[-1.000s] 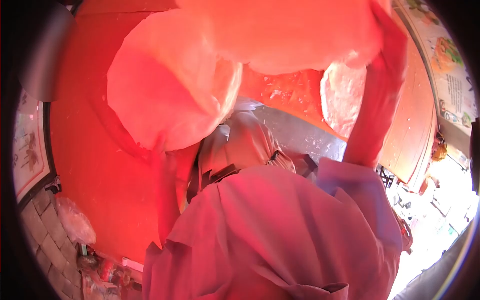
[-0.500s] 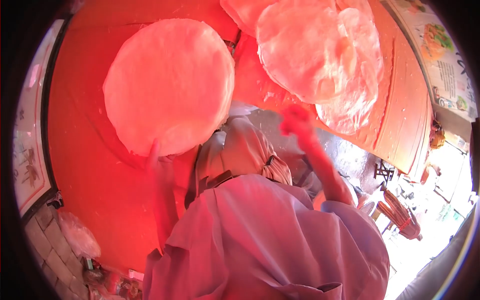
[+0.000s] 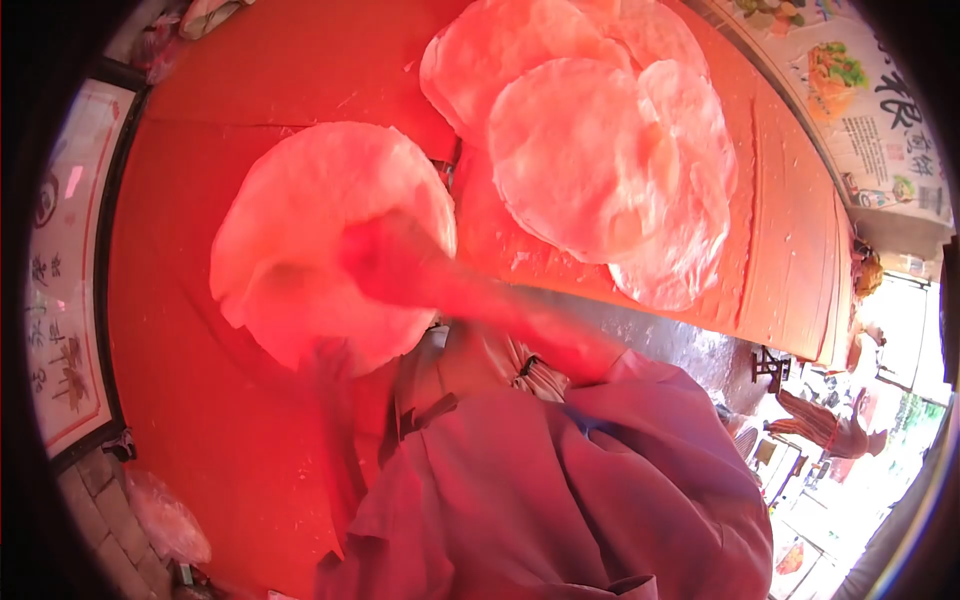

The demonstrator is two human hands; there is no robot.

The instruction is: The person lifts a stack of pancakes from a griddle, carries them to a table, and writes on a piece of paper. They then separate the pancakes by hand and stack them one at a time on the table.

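Note:
A stack of thin round pancakes [image 3: 320,190] lies on the red table covering, left of the middle. My right hand [image 3: 390,262] reaches across from the right and is over the top pancake, its fingers smeared by motion. At the near edge of the same stack is my left hand [image 3: 333,362], blurred and overlapping the rim. A soft fold or ridge runs through the pancake's lower left part, between the two hands. What the fingers hold, if anything, I cannot tell.
Several more pancakes [image 3: 570,150] overlap in a loose pile at the back right. The red table [image 3: 190,400] spreads leftward to a framed sign [image 3: 70,270]. A clear plastic bag [image 3: 165,515] lies at lower left. A person in striped clothing [image 3: 815,425] is far off right.
My right hand has swung left from beside the table onto the pancake. My left hand stays near its close edge. The whole view has shifted, and the pancakes appear lower.

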